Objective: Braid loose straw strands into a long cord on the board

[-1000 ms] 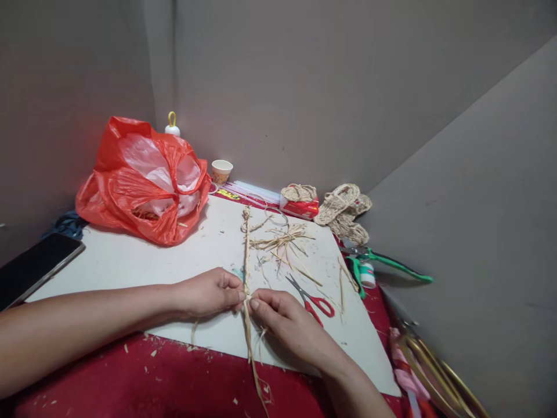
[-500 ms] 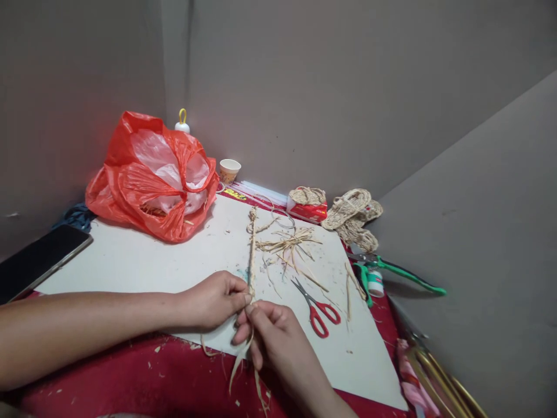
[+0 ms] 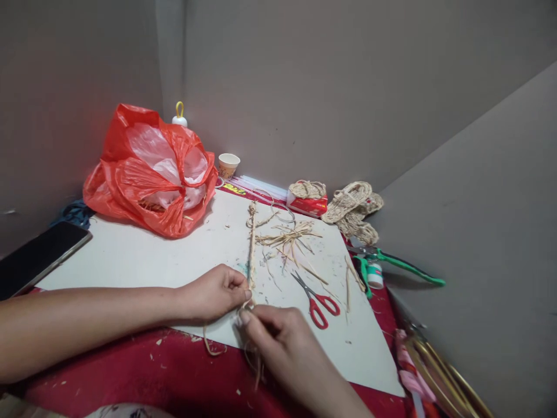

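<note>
A thin braid of straw-coloured fibre runs down the white board toward me, its far end knotted. My left hand pinches the braid's near end between thumb and forefinger. Just to the right, my right hand is closed, thumb against forefinger, on a loose fibre strand. Other strand ends hang blurred below it, over the board's front edge. Red-handled scissors lie partly open to the right of my hands. Behind them is a pile of loose dry fibre strands.
A red plastic bag sits at the back left, beside a phone. A paper cup stands near the wall. Coiled fibre cords, green-handled pliers and a small white bottle line the right side. Red cloth covers the table.
My right hand has turned and drawn slightly down, its fingers now closed tighter on the strand. The hanging ends have swung. My left hand keeps its pinch on the braid. The view shifted slightly.
</note>
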`<state>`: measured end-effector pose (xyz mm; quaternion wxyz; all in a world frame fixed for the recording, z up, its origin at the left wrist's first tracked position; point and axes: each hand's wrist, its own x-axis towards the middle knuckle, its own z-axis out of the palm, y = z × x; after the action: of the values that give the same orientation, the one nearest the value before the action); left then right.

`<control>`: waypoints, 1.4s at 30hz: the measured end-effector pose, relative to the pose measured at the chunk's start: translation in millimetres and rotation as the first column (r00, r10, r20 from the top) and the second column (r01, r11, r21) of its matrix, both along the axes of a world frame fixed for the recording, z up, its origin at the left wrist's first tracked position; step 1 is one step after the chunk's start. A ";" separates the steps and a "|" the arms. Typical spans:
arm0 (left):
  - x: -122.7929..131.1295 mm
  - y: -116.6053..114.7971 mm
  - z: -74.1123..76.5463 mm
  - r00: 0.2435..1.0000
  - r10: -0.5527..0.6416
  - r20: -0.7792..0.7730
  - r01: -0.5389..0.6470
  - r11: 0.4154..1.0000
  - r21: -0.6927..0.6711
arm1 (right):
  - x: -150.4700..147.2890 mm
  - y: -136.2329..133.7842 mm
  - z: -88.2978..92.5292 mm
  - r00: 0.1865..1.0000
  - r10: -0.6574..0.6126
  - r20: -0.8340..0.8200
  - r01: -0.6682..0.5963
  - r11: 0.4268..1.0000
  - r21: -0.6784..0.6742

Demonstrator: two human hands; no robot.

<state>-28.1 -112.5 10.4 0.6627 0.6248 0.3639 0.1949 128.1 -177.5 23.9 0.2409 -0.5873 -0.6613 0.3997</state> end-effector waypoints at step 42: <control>10.1 -29.4 26.2 0.878 0.003 -0.479 0.079 0.986 0.150 | -19.9 8.2 -18.8 0.610 -0.433 -0.664 -0.003 0.836 -0.548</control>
<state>-18.1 -141.9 36.6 0.5021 0.7132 0.4864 0.0512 108.2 -169.3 5.1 0.3862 -0.4801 -0.2900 0.7323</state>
